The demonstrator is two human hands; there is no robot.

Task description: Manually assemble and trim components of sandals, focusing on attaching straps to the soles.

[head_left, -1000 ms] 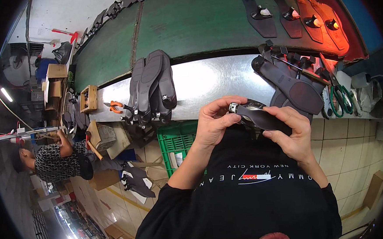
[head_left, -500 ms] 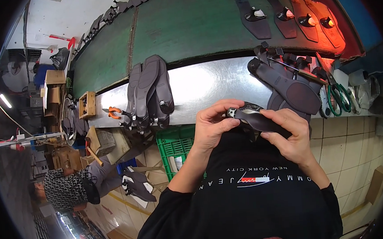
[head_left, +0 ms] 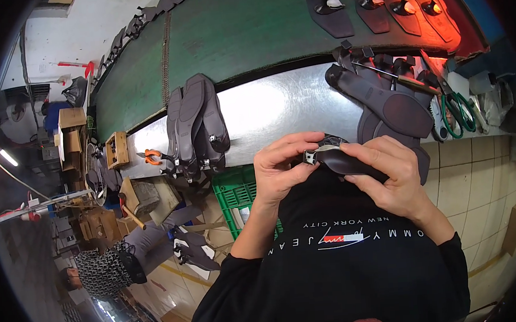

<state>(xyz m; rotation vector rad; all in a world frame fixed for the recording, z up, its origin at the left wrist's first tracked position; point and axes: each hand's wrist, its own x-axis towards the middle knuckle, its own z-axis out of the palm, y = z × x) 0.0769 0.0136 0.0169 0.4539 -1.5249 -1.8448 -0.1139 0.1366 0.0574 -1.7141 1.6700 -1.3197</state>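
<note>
Close in front of my chest, a dark brown shoe sole with a heel (head_left: 346,160) is held sideways between both hands. My left hand (head_left: 273,169) is closed round its heel end, where a small pale metallic piece shows between thumb and fingers. My right hand (head_left: 391,170) pinches the longer, smooth part, thumb below and fingers above. On the metal bench (head_left: 266,107), stacked dark soles (head_left: 196,114) lie to the left of my hands. More soles (head_left: 379,106) are piled beyond my right hand, with a thin tool lying across them.
Beyond the bench runs a green conveyor belt (head_left: 238,38) carrying several soles, some under red light. Green-handled scissors (head_left: 459,113) lie at right. Orange-handled pliers (head_left: 151,157) and a wooden box (head_left: 117,150) sit at left. Below are a green crate (head_left: 231,198) and another person (head_left: 108,270).
The view has shifted slightly, so the belt and bench sit a little higher and further left. My hands keep hold of the sole, which has tilted slightly between my fingers.
</note>
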